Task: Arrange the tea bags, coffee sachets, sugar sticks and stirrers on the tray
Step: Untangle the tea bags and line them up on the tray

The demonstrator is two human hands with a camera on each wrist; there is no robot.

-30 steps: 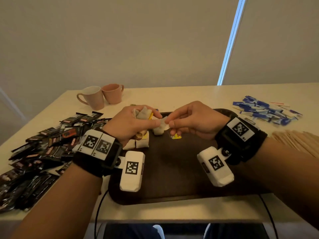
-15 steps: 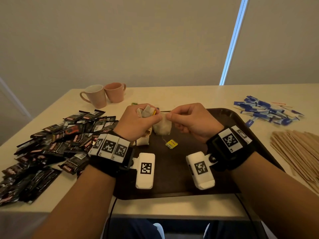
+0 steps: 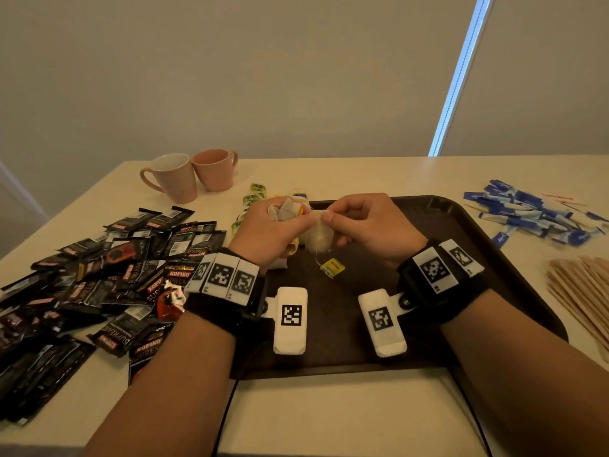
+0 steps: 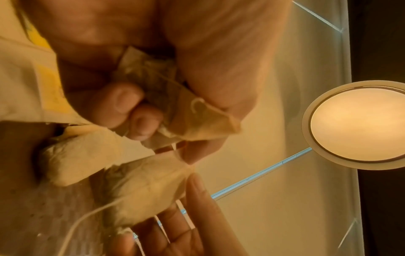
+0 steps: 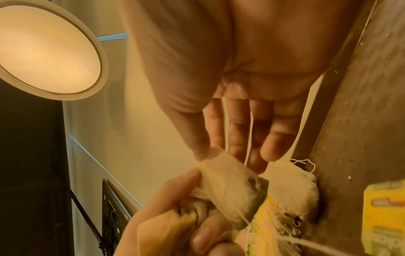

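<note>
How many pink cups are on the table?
2. One pink cup stands at the table's far left corner, handle pointing left. The second cup stands just right of it, right beside it, behind the coffee sachets.

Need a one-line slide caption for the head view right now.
Both hands, left hand and right hand, pinch a pale paper tea bag above the dark brown plastic tray, its yellow tag dangling.

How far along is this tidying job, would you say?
Barely begun. A couple of tea bags lie on the tray. Both hands, left and right, pinch one tea bag; the left grips more. Coffee sachets, sugar sticks and stirrers wait on the table.
</note>
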